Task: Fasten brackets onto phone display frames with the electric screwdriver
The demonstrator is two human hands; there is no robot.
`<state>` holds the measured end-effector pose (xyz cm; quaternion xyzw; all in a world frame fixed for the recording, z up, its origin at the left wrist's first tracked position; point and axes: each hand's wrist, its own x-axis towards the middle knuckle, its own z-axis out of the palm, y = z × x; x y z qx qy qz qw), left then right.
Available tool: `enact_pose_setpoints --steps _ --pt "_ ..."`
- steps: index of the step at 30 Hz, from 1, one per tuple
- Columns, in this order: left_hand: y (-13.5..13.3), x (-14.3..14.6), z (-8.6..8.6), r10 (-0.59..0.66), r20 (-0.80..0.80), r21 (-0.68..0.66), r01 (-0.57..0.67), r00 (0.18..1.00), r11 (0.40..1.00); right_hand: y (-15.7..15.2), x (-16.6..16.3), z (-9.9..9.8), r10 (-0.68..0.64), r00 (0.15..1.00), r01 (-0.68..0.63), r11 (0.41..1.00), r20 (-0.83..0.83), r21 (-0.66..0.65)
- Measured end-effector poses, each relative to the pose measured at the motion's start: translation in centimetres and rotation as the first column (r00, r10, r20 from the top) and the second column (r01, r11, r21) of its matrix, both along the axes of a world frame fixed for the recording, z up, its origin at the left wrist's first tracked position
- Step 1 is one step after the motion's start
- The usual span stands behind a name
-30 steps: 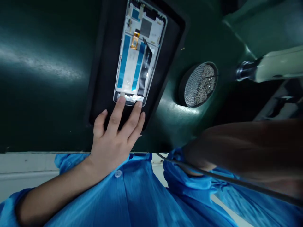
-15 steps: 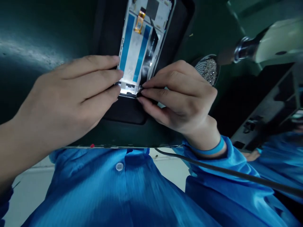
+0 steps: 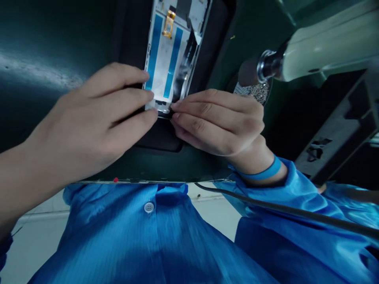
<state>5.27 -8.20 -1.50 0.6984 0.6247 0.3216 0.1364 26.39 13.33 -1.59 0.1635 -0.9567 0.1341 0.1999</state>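
An opened phone frame (image 3: 167,59) lies in the dark tray, with blue adhesive strips, an orange flex cable (image 3: 169,24) and a black film along its right side. My left hand (image 3: 97,110) rests its spread, stretched fingers on the frame's left edge and lower end. At the lower right corner, the fingers of my right hand (image 3: 219,122) are pinched together. Whatever sits between those fingertips is hidden. A blue band (image 3: 263,170) circles my right wrist.
The black tray (image 3: 160,136) lies on a dark green table (image 3: 133,171). To the right are a dish of small metal pieces (image 3: 262,92), a pale-handled tool (image 3: 319,51) and a dark box-shaped fixture (image 3: 334,130). A cable (image 3: 266,205) crosses my right sleeve. Another person's blue sleeve shows far right.
The phone sits slightly further left and higher in view. My right hand's fingers have drawn closer together at the corner. My left hand's lowest finger reaches further over the phone's end.
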Motion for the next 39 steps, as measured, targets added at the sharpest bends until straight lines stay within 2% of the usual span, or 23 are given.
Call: enact_pose_setpoints --steps 2,4,8,14,22,26,29,33,39 --pt "-0.3 0.4 0.0 -0.099 -0.164 0.000 0.101 0.981 0.995 -0.2 0.2 -0.1 0.003 1.000 -0.003 1.000 0.001 -0.028" --pt "-0.4 0.9 -0.2 -0.120 -0.239 0.022 0.129 0.964 0.991 -0.3 0.4 -0.3 -0.005 1.000 0.006 0.999 0.024 -0.045" --pt "-0.3 1.4 -0.8 -0.102 -0.218 0.007 0.106 0.971 0.994 -0.2 0.6 -0.7 -0.024 0.999 0.028 0.994 0.030 -0.106" --pt "-0.5 1.2 -1.4 -0.107 -0.250 0.072 0.129 0.962 0.989 -0.3 0.5 -1.2 -0.022 1.000 0.020 0.996 -0.021 -0.091" --pt "-0.2 1.6 -1.1 -0.049 -0.164 0.030 0.054 0.985 0.998 -0.3 0.6 -1.7 -0.089 0.986 0.104 0.989 0.139 -0.107" --pt "0.0 1.0 -0.9 -0.061 -0.076 -0.023 0.060 0.995 0.998 -0.6 0.6 -1.8 -0.077 0.992 0.087 0.991 0.098 -0.106" --pt "0.1 0.0 -0.9 -0.065 -0.054 -0.004 0.065 0.996 0.998 -0.8 0.4 -1.8 -0.088 0.995 0.091 0.993 0.049 -0.074" --pt "0.5 -1.3 -0.7 -0.099 0.006 -0.048 0.099 0.995 0.994 -0.9 0.1 -1.5 -0.102 0.995 0.102 0.995 0.005 -0.013" --pt "0.9 -2.0 -0.2 -0.185 -0.137 -0.028 0.183 0.973 0.983 -0.7 -0.3 -1.3 -0.101 0.995 0.102 0.992 -0.017 0.074"
